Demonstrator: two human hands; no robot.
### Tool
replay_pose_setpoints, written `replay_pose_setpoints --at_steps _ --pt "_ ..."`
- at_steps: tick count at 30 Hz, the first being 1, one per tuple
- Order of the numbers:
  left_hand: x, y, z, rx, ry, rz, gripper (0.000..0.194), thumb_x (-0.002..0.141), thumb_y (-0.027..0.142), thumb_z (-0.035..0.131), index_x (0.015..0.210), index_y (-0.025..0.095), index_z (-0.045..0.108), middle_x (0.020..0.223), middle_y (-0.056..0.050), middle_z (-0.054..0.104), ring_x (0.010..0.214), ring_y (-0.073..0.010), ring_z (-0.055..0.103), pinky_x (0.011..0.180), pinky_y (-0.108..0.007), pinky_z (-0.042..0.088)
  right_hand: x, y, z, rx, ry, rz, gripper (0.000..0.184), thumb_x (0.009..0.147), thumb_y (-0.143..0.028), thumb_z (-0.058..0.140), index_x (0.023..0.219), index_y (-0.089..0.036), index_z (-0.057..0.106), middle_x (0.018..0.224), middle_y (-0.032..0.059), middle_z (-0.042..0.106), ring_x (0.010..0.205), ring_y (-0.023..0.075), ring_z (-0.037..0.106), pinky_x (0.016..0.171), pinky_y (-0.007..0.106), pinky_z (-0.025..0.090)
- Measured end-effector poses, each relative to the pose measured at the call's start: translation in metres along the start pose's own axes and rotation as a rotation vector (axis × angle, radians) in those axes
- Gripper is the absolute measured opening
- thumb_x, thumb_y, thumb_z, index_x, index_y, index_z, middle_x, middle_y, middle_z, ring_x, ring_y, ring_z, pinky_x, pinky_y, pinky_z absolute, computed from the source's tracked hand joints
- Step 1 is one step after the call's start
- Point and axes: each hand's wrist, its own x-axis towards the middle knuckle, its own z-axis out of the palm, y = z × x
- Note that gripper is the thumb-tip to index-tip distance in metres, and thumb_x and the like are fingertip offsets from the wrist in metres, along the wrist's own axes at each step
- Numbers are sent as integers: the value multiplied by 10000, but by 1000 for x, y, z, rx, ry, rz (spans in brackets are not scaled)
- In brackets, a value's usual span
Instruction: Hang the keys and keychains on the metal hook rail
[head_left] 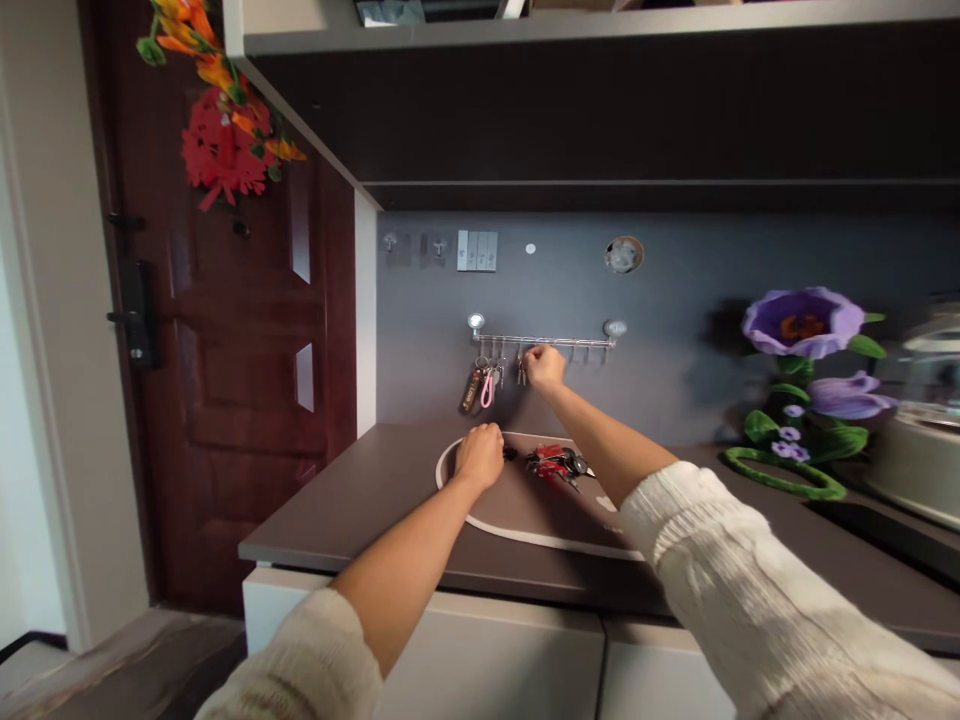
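Observation:
My right hand point(545, 368) is up at the metal hook rail point(551, 341) on the grey wall. Its fingers pinch a small bunch of keys point(522, 373) just below the hooks; whether the ring sits on a hook is hidden. To the left of it, several keys hang from the rail with a brown tag point(471, 391) and a pink loop strap point(487, 388). My left hand point(480, 456) is closed low over the mat point(517, 520), and a small dark thing point(510, 453) shows at its fingers. Right of that hand lies a pile of keys with red parts point(553, 462).
A purple fabric flower point(802, 320) stands on the counter point(322, 500) at right, beside a cream appliance with a clear top point(922, 430). A dark cabinet point(600, 110) overhangs the counter. Left is a brown door point(225, 400); a switch panel point(477, 251) is above the rail.

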Motion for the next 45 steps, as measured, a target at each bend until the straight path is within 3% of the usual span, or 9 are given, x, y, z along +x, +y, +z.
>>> replay_pose_setpoints --at_steps 9,17,30,38,45 --pt "2 -2 2 -25 11 -32 214 853 167 354 886 171 565 963 -89 616 952 -189 550 828 -303 390 -5 9 9 9 25 -13 198 685 -132 474 648 -157 667 670 107 654 706 200 604 678 278 432" --pt "2 -3 0 -39 22 -79 212 852 169 362 893 163 569 966 -94 620 947 -190 553 828 -297 386 -8 14 11 8 1 16 206 718 -159 468 721 -153 673 735 104 665 738 196 605 691 280 429" --pt "5 -9 5 -50 18 -61 204 846 177 391 886 174 591 958 -87 628 924 -187 561 807 -288 392 -1 34 29 273 42 24 132 711 -184 501 700 -166 631 642 57 624 679 156 584 700 279 454" --pt "3 -9 5 -36 15 -31 176 831 188 434 883 188 602 954 -64 623 934 -175 545 817 -272 389 -13 31 13 189 4 70 160 710 -191 483 733 -155 637 688 56 641 680 146 586 714 274 442" --pt "2 -12 6 30 -30 8 203 834 227 449 955 201 610 1006 -66 598 985 -176 512 850 -275 384 -50 32 -9 236 -74 63 170 700 -227 488 744 -157 636 699 46 650 661 141 582 688 262 437"
